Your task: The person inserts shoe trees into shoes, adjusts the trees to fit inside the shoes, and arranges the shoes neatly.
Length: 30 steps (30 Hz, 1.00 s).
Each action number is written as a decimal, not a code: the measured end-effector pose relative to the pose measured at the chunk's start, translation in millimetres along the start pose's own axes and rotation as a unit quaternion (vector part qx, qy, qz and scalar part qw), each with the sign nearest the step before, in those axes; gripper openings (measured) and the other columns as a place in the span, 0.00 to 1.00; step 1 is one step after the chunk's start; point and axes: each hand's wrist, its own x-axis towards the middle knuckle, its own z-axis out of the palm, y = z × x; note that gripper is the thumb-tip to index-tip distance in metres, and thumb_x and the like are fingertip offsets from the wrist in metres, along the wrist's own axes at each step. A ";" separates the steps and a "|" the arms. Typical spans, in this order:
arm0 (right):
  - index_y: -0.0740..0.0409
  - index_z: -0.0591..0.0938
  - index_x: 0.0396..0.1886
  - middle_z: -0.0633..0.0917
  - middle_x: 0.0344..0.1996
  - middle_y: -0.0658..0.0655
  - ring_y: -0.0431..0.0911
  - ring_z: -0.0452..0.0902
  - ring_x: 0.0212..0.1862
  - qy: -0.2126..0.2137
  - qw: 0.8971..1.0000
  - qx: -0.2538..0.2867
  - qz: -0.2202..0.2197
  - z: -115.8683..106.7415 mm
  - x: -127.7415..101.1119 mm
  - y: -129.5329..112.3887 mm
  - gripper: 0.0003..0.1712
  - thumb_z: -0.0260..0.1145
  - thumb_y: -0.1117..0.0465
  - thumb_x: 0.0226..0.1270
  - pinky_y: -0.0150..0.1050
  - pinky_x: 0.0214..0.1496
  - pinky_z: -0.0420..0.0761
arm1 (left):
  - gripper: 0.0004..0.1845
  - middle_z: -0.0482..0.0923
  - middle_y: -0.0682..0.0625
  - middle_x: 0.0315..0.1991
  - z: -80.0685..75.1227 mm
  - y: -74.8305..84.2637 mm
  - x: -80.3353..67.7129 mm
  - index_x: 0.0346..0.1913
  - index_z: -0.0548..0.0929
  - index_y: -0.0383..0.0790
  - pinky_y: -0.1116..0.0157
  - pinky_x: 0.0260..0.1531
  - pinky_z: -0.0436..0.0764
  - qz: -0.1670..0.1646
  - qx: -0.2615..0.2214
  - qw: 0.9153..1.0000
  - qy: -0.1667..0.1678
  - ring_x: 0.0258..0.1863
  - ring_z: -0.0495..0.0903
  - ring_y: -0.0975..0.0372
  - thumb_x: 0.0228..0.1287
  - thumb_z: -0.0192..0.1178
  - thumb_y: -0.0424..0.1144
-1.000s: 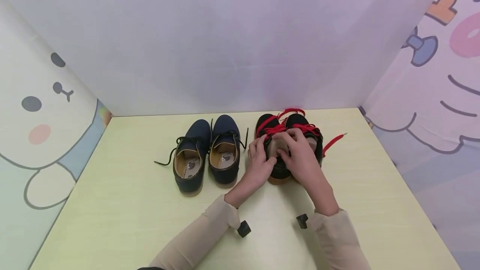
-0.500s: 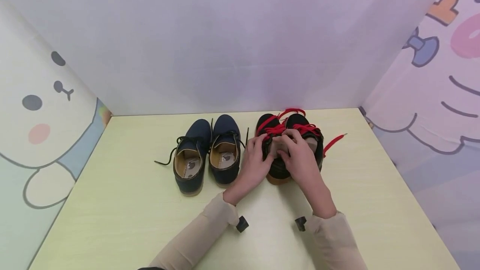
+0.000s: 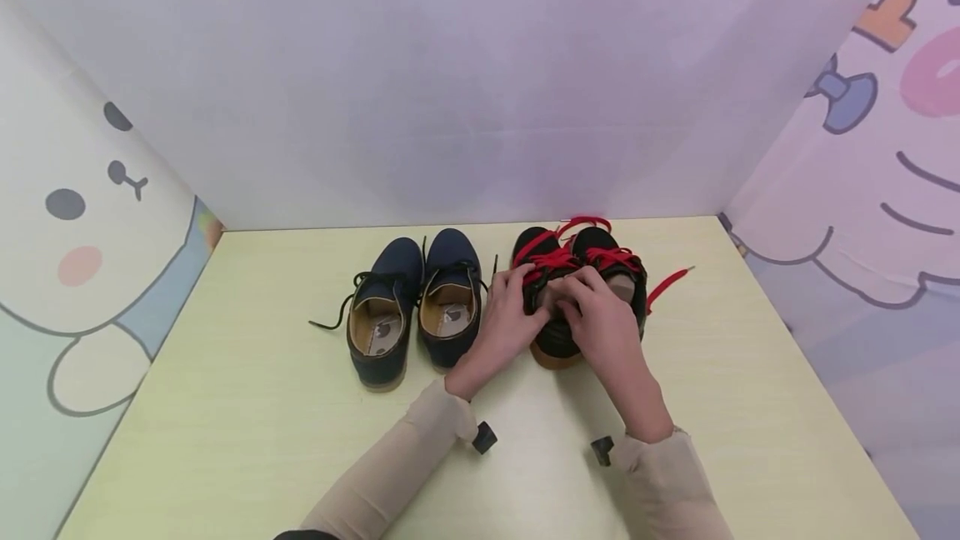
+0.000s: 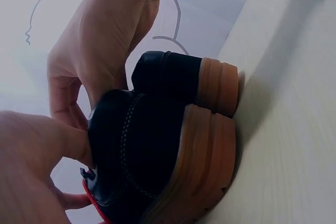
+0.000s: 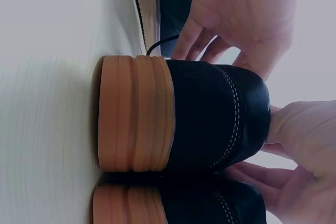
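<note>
A pair of black shoes with red laces stands side by side toward the back right, heels facing me. My left hand [image 3: 508, 322] grips the outer side of the left black shoe [image 3: 555, 344], its thumb at the collar. Over that shoe's opening, my right hand [image 3: 602, 319] curls its fingers and pinches at the collar's right side. In the left wrist view the shoe's tan sole [image 4: 210, 150] rests on the table. The right wrist view shows its stitched heel [image 5: 210, 114], with fingers on both sides. The right black shoe [image 3: 639, 294] is partly covered by my right hand.
To the left stand two navy shoes, one [image 3: 382, 332] beside the other [image 3: 450, 307], with dark laces trailing. A loose red lace [image 3: 670, 286] stretches right across the table [image 3: 247, 407]. A pale wall [image 3: 450, 90] closes off the back.
My right fingers have drawn closer together over the shoe's opening. The left hand has shifted slightly left; the shoes have stayed nearly in place.
</note>
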 end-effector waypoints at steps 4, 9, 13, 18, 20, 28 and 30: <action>0.53 0.90 0.48 0.83 0.41 0.54 0.46 0.79 0.23 0.000 1.000 -0.009 0.005 -0.9 -0.5 -1.5 0.15 0.76 0.69 0.63 0.40 0.24 0.79 | 0.36 0.64 0.39 0.70 -2.4 0.0 0.4 0.77 0.66 0.46 0.45 0.68 0.71 0.010 -0.005 1.000 -0.007 0.70 0.65 0.47 0.70 0.66 0.45; 0.53 0.91 0.45 0.83 0.37 0.54 0.47 0.80 0.26 -0.002 1.000 -0.009 0.014 -5.1 0.1 -2.9 0.13 0.77 0.69 0.62 0.44 0.26 0.81 | 0.36 0.64 0.39 0.70 -4.9 0.3 1.6 0.77 0.66 0.47 0.44 0.69 0.71 0.019 -0.006 1.000 -0.014 0.71 0.64 0.47 0.70 0.67 0.44; 0.52 0.92 0.43 0.84 0.35 0.54 0.50 0.80 0.34 -0.001 1.000 -0.015 0.010 -7.3 1.8 -1.8 0.12 0.78 0.69 0.61 0.46 0.32 0.83 | 0.37 0.64 0.39 0.71 -8.2 0.2 3.7 0.78 0.66 0.46 0.45 0.69 0.71 0.037 0.002 0.999 -0.021 0.72 0.63 0.47 0.69 0.69 0.41; 0.55 0.88 0.50 0.88 0.44 0.60 0.61 0.79 0.47 0.008 0.999 -0.032 -0.012 -7.0 6.5 3.6 0.19 0.79 0.69 0.60 0.56 0.52 0.82 | 0.41 0.62 0.40 0.75 -14.0 -1.3 9.8 0.80 0.62 0.46 0.45 0.72 0.71 0.077 0.027 0.996 -0.028 0.75 0.63 0.47 0.68 0.70 0.38; 0.56 0.85 0.56 0.86 0.50 0.63 0.64 0.76 0.52 0.008 0.999 -0.043 -0.011 -7.0 7.6 6.2 0.25 0.80 0.67 0.59 0.60 0.58 0.79 | 0.42 0.61 0.40 0.77 -16.3 -1.9 12.8 0.80 0.61 0.45 0.46 0.73 0.70 0.087 0.034 0.995 -0.037 0.77 0.64 0.47 0.68 0.70 0.38; 0.57 0.73 0.74 0.78 0.67 0.66 0.68 0.64 0.65 -0.068 0.993 -0.097 0.020 -12.9 15.7 11.3 0.46 0.83 0.58 0.57 0.66 0.55 0.72 | 0.44 0.66 0.44 0.79 -21.7 -4.0 20.0 0.81 0.58 0.41 0.49 0.76 0.69 0.108 0.043 0.991 -0.073 0.78 0.66 0.51 0.68 0.70 0.39; 0.58 0.72 0.75 0.78 0.68 0.66 0.67 0.63 0.66 -0.094 0.990 -0.103 0.026 -14.3 18.7 10.8 0.46 0.82 0.57 0.58 0.66 0.56 0.69 | 0.44 0.68 0.45 0.78 -22.6 -4.1 20.8 0.80 0.59 0.41 0.50 0.76 0.69 0.110 0.046 0.990 -0.074 0.78 0.67 0.52 0.68 0.71 0.39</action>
